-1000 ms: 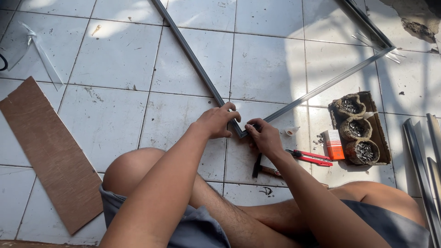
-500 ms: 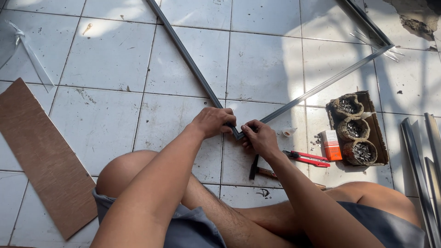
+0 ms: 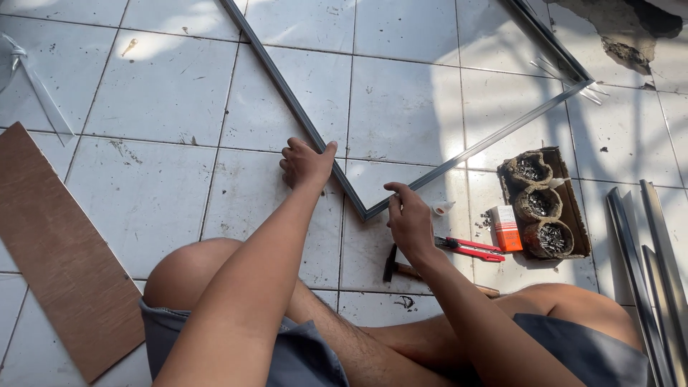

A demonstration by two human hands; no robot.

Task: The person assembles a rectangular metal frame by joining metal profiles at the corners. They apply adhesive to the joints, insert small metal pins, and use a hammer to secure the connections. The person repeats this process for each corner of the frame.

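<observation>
The left hand (image 3: 307,163) rests with its fingers and thumb curled against the left rail of the metal frame (image 3: 301,118), gripping it a little above the corner, while the right hand (image 3: 410,221) hangs just right of that corner, fingers loosely bent and holding nothing that can be made out. A moment ago both hands were pressed together right on the corner joint; now they have parted, the left sliding up the rail and the right lifting off, so the corner (image 3: 365,215) lies exposed and looks closed, its two rails meeting in a point on the tiled floor (image 3: 165,93). That suggests the joint work has paused or finished and the frame is being checked or shifted. Just below the right hand lies a hammer (image 3: 393,266), its handle partly hidden by the forearm, and beside it a red utility knife (image 3: 473,249), a small orange box (image 3: 507,228) and a tray of three nail-filled cups (image 3: 539,204). A brown board (image 3: 57,251) lies at the left, metal strips (image 3: 645,265) at the right. The frame's upper rails run out of view, and whether the corner is actually fastened cannot be told.
</observation>
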